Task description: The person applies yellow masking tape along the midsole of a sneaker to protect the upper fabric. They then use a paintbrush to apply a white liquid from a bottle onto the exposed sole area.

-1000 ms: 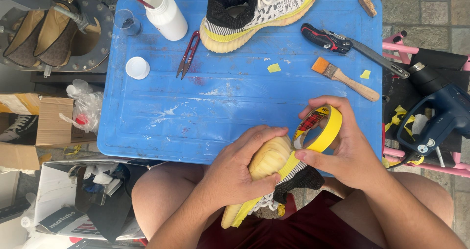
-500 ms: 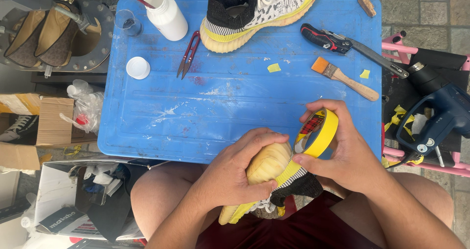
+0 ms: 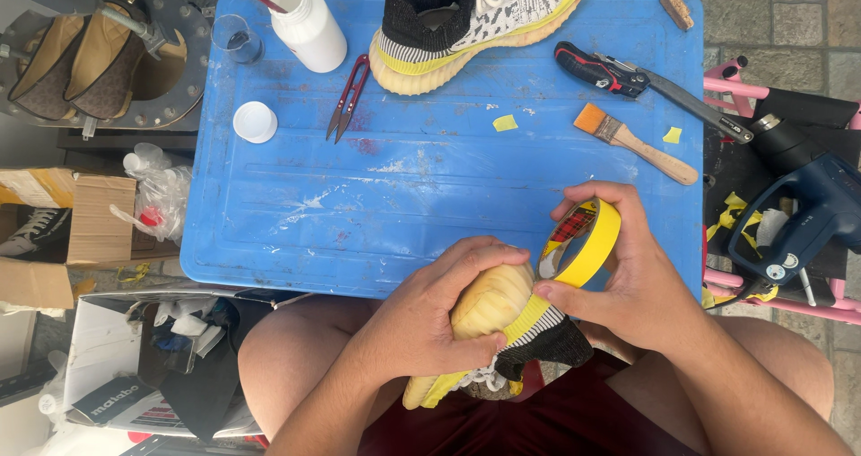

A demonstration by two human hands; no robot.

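My left hand [image 3: 429, 305] grips a knit sneaker [image 3: 499, 323] with a cream ribbed sole, held sole-up over my lap at the near edge of the blue table [image 3: 296, 232]. My right hand [image 3: 628, 272] holds a roll of yellow masking tape [image 3: 585, 241] against the sneaker, with the thumb pressing a yellow strip along the sole's edge. The matching sneaker [image 3: 480, 21] lies on the table's far side.
On the table lie red thread snips [image 3: 348, 97], a white bottle [image 3: 308, 26], a white cap [image 3: 256, 121], a small glass [image 3: 235, 36], a wooden-handled brush [image 3: 634, 142] and a red-and-black knife tool [image 3: 619, 75]. A blue power tool [image 3: 812, 209] rests at the right. Boxes sit at the left.
The tape roll and my right hand have shifted slightly along the sneaker's sole edge. My left hand has turned the sneaker a little. Nothing on the table has moved.
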